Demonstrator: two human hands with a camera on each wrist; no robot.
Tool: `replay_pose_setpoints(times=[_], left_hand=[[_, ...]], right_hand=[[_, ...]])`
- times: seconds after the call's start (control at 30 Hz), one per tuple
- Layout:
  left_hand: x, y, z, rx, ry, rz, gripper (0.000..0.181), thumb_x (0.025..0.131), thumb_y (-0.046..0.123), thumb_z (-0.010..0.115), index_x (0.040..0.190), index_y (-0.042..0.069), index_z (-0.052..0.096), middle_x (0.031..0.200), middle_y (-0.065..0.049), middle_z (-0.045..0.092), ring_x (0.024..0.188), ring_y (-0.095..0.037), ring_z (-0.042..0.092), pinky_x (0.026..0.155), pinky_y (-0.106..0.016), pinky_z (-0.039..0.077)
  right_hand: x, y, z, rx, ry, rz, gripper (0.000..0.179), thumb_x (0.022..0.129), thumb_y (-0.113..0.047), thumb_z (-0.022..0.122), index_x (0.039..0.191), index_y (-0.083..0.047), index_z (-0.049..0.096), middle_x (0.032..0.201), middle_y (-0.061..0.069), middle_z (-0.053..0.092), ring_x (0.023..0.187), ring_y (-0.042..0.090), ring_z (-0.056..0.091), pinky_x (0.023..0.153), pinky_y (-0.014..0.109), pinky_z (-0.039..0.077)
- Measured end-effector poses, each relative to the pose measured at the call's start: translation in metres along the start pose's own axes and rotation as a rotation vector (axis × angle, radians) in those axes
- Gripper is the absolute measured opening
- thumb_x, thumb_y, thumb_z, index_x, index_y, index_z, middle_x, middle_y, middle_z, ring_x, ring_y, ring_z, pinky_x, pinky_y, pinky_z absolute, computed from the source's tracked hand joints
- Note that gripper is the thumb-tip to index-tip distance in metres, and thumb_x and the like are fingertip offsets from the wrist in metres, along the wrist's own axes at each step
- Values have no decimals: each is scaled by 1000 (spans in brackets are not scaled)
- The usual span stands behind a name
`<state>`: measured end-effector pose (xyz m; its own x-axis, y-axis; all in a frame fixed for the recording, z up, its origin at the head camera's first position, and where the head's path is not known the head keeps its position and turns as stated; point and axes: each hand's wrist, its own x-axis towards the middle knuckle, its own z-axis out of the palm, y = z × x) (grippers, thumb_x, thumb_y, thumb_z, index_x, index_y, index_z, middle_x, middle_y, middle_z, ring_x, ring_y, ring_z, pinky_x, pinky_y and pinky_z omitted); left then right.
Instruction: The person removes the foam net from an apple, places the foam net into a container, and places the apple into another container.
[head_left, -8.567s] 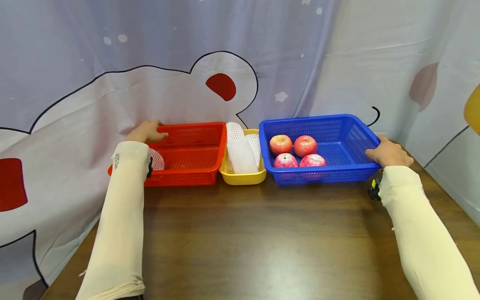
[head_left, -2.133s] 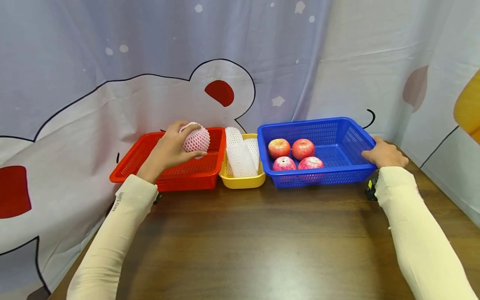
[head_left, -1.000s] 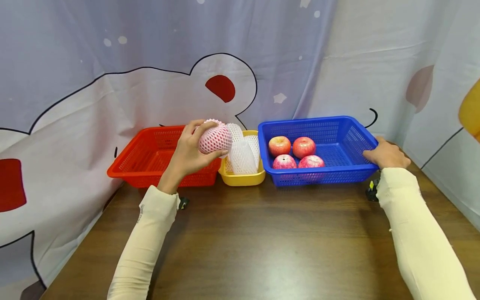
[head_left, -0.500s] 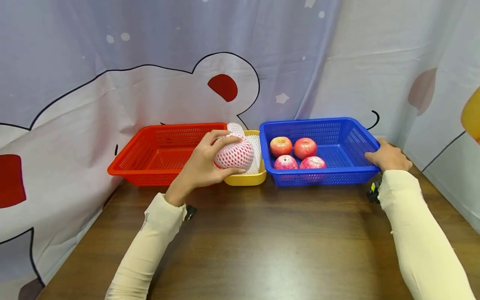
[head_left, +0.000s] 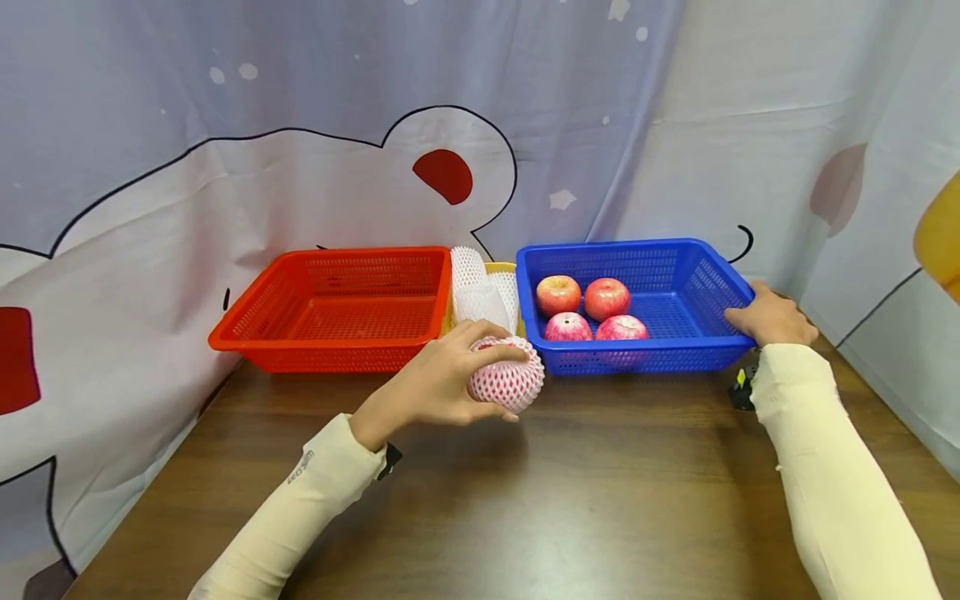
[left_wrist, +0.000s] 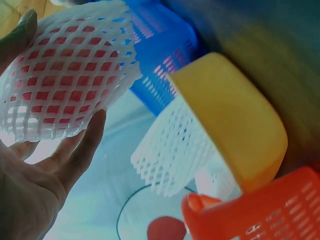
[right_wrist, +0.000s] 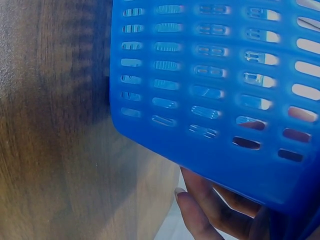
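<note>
In the head view my left hand (head_left: 447,379) holds an apple in a pink-white foam net (head_left: 507,375), thumb below and fingers over it. It is above the table, just in front of the yellow basket. The left wrist view shows red skin through the mesh of the netted apple (left_wrist: 65,82). My right hand (head_left: 774,317) grips the right rim of the blue basket (head_left: 645,357), thumb over the edge. In the right wrist view, fingers (right_wrist: 200,210) show at the wall of the blue basket (right_wrist: 200,145). Bare apples (head_left: 607,297), several of them, sit in its left part.
A red basket (head_left: 337,360) stands at the left. Between it and the blue one is a small yellow basket (left_wrist: 235,125) with white foam nets (head_left: 480,296) sticking up from it. The brown table (head_left: 570,500) extends in front, and a printed curtain (head_left: 337,200) hangs behind.
My left hand has taken the netted apple out of the red basket, carried it right past the yellow basket, then lowered it toward the front. My right hand has stayed on the blue rim.
</note>
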<state>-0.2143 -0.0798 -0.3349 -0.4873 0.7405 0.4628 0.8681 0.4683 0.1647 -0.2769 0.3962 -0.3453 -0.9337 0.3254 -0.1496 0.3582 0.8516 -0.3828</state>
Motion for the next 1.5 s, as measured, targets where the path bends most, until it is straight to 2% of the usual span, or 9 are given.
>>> replay_pose_setpoints(times=[0.27, 0.5, 0.73, 0.93, 1.37, 1.5], left_hand=[[0, 7, 15, -19, -118, 25, 63, 71, 58, 82, 123, 28, 64, 124, -1, 57, 111, -15, 55, 85, -31, 55], [-2, 11, 22, -31, -225, 15, 64, 71, 60, 81, 124, 29, 62, 124, 0, 56, 113, -14, 55, 85, -31, 53], [-1, 15, 28, -22, -288, 40, 64, 71, 61, 80, 123, 28, 63, 121, 2, 56, 109, -13, 56, 81, -26, 51], [-2, 15, 31, -5, -351, 30, 65, 71, 63, 79, 124, 29, 62, 122, 2, 55, 106, -13, 54, 80, -25, 50], [-4, 19, 34, 9, -432, 27, 62, 73, 66, 76, 124, 33, 61, 117, 4, 55, 100, -12, 49, 79, -25, 46], [-2, 21, 30, 18, -451, 38, 63, 73, 65, 77, 124, 32, 61, 115, 4, 55, 99, -13, 48, 79, -25, 46]], right_hand=[[2, 1, -1, -8, -8, 10, 84, 94, -41, 46, 159, -9, 3, 140, 46, 32, 120, 66, 37, 90, 73, 33], [2, 1, 0, -4, -6, 3, 84, 94, -41, 47, 159, -9, 4, 140, 45, 34, 119, 66, 38, 90, 73, 33], [0, 0, 0, -2, 3, 6, 83, 94, -40, 46, 159, -9, 5, 139, 46, 35, 119, 66, 38, 90, 73, 33], [0, -1, 1, 4, -2, 8, 84, 94, -41, 47, 159, -9, 5, 137, 45, 36, 118, 65, 40, 89, 71, 34], [1, -1, 2, 6, -1, 14, 83, 94, -41, 48, 159, -10, 5, 138, 45, 35, 118, 66, 40, 89, 72, 34], [-1, -2, 1, 5, 1, 14, 83, 94, -41, 47, 158, -9, 5, 137, 45, 36, 117, 66, 40, 90, 72, 34]])
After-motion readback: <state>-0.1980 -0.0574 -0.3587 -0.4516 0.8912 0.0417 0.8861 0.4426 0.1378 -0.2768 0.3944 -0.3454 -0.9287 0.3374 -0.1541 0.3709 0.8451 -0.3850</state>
